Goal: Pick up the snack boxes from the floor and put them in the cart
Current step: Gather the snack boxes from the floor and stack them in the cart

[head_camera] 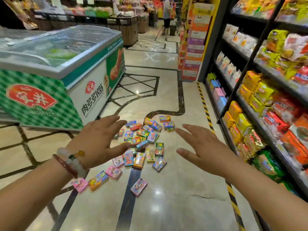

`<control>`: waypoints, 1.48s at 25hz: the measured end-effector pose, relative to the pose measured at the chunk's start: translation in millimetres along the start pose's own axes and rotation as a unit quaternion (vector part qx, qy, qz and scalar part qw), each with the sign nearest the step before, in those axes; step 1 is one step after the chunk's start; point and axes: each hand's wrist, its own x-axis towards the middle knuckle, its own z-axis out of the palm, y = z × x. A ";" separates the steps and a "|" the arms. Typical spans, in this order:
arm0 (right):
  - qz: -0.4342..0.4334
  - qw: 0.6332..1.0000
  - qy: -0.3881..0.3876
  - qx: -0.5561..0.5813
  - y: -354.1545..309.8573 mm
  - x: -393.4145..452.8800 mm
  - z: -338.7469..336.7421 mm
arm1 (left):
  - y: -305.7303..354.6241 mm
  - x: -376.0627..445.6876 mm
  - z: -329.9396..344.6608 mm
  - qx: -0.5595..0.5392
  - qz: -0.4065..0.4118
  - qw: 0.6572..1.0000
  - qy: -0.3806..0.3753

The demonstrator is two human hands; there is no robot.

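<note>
Glossy cream tiled floor (166, 197) with dark inlaid lines and a diamond pattern, reflecting ceiling lights. Strewn across it in a loose heap, many small bright snack boxes (143, 140): pink, blue, yellow, green, orange, lying flat or tilted, some overlapping, a few stragglers apart on the near side of the heap. Left of the heap, a chest freezer (66, 72) with a sliding glass lid, green checked side and red logo. Right of the heap, tall dark shelves (260, 80) packed with yellow, red and green snack bags, edged along the floor by a yellow-and-black striped strip (205, 109). Beyond the heap, down the aisle, a stacked display of orange and purple cartons (195, 47), round wooden bins, more produce stands, and a person standing far off, blurred. No cart in view.

Above the heap, left hand (98, 140) stretched forward, fingers (115, 120) straight and slightly spread, holding nothing, beaded bracelets (71, 164) on the wrist. Right hand (205, 150) likewise stretched out above the heap's right edge, fingers (188, 130) straight and spread, thumb held apart, nothing held. Both hands clear of the boxes, not touching any.
</note>
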 end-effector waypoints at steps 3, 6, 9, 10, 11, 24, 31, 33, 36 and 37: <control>-0.034 0.999 0.007 -0.035 25.9 67.2 21.4 | -25.5 46.4 20.0 0.042 -0.004 0.999 0.005; -0.044 0.997 0.033 -0.051 45.7 122.4 47.4 | -46.2 85.9 42.2 0.052 -0.022 0.998 -0.010; -0.046 0.997 0.042 -0.036 59.6 172.3 70.7 | -71.3 119.2 68.4 0.058 -0.017 0.998 -0.004; -0.051 0.997 0.047 -0.035 64.9 189.5 78.0 | -81.1 130.9 78.1 0.056 -0.015 0.998 -0.004; -0.052 0.997 0.040 -0.034 69.4 205.8 83.1 | -90.6 143.1 87.5 0.048 -0.012 0.999 -0.007; -0.034 0.998 -0.045 0.022 163.2 364.8 387.2 | -197.7 257.8 424.9 -0.066 -0.018 0.997 -0.028; -0.065 0.980 -0.187 0.019 233.9 369.0 705.5 | -198.1 172.4 784.0 -0.134 -0.101 0.955 -0.244; -0.075 0.969 -0.234 0.008 251.1 379.1 778.1 | -193.8 144.8 859.2 -0.150 -0.153 0.924 -0.316; -0.090 0.950 -0.299 -0.026 261.7 412.1 840.2 | -185.0 109.9 929.5 -0.134 -0.190 0.886 -0.401; -0.107 0.941 -0.314 -0.075 263.7 422.1 853.2 | -178.6 103.6 943.2 -0.149 -0.189 0.882 -0.406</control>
